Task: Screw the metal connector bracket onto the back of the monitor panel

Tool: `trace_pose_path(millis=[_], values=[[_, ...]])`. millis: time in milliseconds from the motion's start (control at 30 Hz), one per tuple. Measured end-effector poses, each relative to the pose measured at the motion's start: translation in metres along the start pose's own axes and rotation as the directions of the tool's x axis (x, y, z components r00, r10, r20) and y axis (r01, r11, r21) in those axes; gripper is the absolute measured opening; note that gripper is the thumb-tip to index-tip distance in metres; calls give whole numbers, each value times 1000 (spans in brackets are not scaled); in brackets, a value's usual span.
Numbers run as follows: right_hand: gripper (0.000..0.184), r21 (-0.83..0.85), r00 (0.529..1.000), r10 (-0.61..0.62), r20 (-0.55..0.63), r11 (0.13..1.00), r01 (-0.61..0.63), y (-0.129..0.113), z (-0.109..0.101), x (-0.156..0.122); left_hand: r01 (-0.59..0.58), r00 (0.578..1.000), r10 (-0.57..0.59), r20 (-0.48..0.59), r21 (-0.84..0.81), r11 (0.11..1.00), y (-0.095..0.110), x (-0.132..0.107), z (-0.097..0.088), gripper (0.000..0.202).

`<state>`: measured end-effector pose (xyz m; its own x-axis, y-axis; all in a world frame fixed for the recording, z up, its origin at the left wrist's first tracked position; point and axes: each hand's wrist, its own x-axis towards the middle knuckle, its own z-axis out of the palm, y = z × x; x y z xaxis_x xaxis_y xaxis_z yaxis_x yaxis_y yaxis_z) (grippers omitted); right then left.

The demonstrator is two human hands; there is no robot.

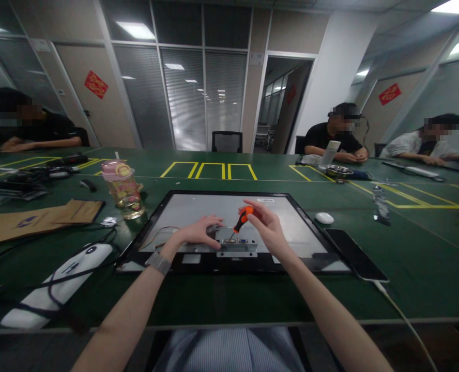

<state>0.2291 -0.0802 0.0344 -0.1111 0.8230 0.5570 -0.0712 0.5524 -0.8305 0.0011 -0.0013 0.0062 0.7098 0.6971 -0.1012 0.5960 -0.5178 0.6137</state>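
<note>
A flat display panel (198,205) with a black frame lies face down on the table in front of me. Near its front edge is a metal bracket (237,252) with connectors on a small board. My right hand (269,227) grips the orange and black handle of a screwdriver (243,219), whose tilted shaft points down at the bracket's board. Exactly where the tip touches is too small to tell. My left hand (198,231) rests at the left side of the bracket with its fingers apart, partly covering the board and thin cables.
Left of the panel stand a pink-lidded drink cup (123,188), a brown paper bag (39,219) and a white power strip (62,284) with black cables. On the right lie a phone (355,253) with a cable and a white earbud case (324,218). Other people sit across the table.
</note>
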Motion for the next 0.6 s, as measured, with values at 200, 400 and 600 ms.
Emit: trace_pose_path(millis=[200, 400, 600], values=[[20, -44, 999, -28, 37, 999, 29, -4, 3, 0, 6, 1000, -6, -5, 3, 1000, -1, 0, 1, 69], [26, -57, 1000, -25, -12, 998, 24, 2, 0, 0, 1, 1000, -1, -3, 5, 1000, -1, 0, 0, 70], [32, -63, 994, -51, 97, 996, 57, -8, 3, -2, -3, 1000, 3, -16, 0, 1000, -2, 0, 1, 70]])
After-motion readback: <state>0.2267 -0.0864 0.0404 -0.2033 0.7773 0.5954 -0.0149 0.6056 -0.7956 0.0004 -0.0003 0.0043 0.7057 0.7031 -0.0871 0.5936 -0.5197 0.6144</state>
